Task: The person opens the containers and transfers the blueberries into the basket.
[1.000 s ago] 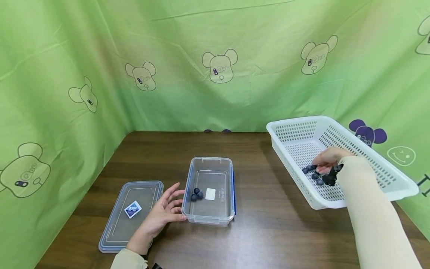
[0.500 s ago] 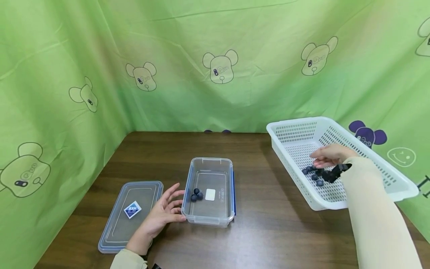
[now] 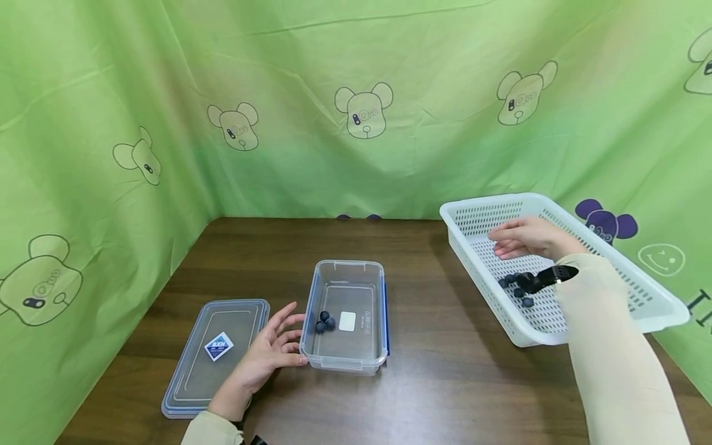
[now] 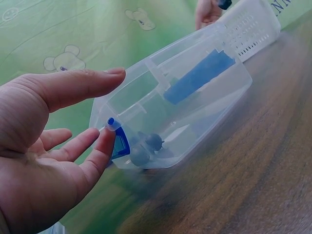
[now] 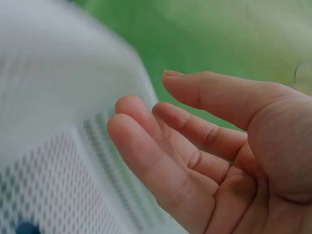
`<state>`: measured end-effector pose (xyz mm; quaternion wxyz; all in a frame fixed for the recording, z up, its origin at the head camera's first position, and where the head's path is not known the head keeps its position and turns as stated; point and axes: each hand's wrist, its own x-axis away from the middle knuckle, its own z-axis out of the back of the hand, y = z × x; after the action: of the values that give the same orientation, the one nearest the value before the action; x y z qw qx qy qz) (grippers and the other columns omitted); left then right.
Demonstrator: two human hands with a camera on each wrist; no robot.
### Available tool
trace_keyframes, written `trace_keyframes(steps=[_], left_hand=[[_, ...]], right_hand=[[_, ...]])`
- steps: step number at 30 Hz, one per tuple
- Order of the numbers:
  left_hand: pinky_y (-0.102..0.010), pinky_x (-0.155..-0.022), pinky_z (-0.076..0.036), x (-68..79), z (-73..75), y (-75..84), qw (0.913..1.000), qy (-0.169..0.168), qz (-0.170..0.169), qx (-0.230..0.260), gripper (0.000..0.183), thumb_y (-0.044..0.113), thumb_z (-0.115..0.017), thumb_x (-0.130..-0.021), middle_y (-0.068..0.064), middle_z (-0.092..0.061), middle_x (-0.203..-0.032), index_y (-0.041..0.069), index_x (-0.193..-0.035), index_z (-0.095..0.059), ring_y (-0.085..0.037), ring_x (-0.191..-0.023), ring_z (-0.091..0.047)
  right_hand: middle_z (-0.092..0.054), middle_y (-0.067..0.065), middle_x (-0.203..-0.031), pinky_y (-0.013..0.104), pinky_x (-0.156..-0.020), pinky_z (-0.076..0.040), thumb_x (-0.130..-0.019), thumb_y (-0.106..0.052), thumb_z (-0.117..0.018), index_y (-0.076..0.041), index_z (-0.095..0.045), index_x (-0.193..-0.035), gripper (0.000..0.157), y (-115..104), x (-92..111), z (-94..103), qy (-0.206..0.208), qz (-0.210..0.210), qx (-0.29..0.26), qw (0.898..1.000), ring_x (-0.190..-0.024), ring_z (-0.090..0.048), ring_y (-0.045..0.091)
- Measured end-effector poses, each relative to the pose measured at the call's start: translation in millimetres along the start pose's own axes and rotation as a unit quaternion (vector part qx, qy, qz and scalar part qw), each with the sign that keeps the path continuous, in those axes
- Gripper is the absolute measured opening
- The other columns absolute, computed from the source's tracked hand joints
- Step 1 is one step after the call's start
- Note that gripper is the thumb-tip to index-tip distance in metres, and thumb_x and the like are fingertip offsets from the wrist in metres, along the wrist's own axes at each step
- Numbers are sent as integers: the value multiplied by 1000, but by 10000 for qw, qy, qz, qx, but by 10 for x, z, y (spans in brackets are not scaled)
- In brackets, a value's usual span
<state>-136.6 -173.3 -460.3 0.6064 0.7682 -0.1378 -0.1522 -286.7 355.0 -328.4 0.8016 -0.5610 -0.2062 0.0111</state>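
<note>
My left hand [image 3: 268,355] rests its fairly straight fingers and thumb against the left side of a clear plastic food container [image 3: 347,363]. In the left wrist view the fingertips meet the container by its blue clip [image 4: 120,144]. A few blueberries [image 3: 325,322] lie together inside it, on the left. My right hand [image 3: 523,238] is raised over a white slotted plastic basket [image 3: 484,215], where several blueberries [image 3: 519,292] sit on the bottom, partly hidden by the black wrist strap. Seen from the right wrist, the fingers bend loosely, thumb apart, with nothing between them.
A clear lid [image 3: 194,377] with a blue rim and a blue-and-white label lies on the wooden table [image 3: 445,395], left of the container. A green printed cloth [image 3: 300,123] hangs behind and along both sides.
My right hand has lifted away from the blueberries and shifted toward the back left of the basket. The left hand and the container stay put.
</note>
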Motion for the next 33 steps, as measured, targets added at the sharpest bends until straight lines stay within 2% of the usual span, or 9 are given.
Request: trace_keyframes(steps=[3,8,15,23,28,33], left_hand=[[-28,-87,-54,0,3,0,10000,-4,-9,-17,106,-14,-78,-73,-36,-25,-147,-8,-154,-8,-21,-111,-54],[-28,-86,-55,15,4,-6,10000,11,30,-37,106,-14,-77,-74,-36,-25,-147,-8,-154,-8,-22,-111,-54],[-27,-87,-54,-8,13,-8,10000,16,-48,-26,108,-14,-79,-73,-34,-28,-146,-8,-154,-8,-19,-111,-55],[-27,-86,-54,-16,13,-19,10000,-29,-56,-8,107,-15,-78,-73,-35,-26,-146,-8,-154,-8,-19,-110,-55],[-27,-86,-54,-10,11,-12,10000,-3,-43,-35,107,-15,-77,-73,-36,-26,-147,-8,-154,-8,-20,-111,-54],[-28,-87,-54,-10,10,-5,10000,45,13,-80,106,-14,-78,-73,-36,-26,-147,-6,-155,-10,-21,-112,-54]], right_hand=[[-69,14,-89,35,-77,-59,-101,-8,-56,12,-52,-127,33,-140,-27,-170,-93,191,140,9997,-78,-71,21],[-67,13,-85,35,-74,-60,-100,-6,-56,12,-53,-123,30,-300,-121,-515,-368,404,224,9983,-74,-70,19],[-67,11,-84,38,-72,-60,-96,-6,-62,17,-49,-126,40,-494,-296,-1063,-772,645,541,9935,-74,-69,22],[-69,11,-77,38,-68,-61,-91,-5,-67,15,-57,-118,35,-633,-467,-1755,-1429,853,746,9832,-67,-69,21],[-67,13,-72,39,-66,-61,-91,-3,-67,10,-61,-112,26,-693,-548,-2197,-1864,783,926,9750,-62,-67,18],[-65,12,-69,41,-67,-61,-90,-3,-69,5,-65,-105,17,-685,-658,-2574,-2079,411,1105,9710,-56,-65,16]])
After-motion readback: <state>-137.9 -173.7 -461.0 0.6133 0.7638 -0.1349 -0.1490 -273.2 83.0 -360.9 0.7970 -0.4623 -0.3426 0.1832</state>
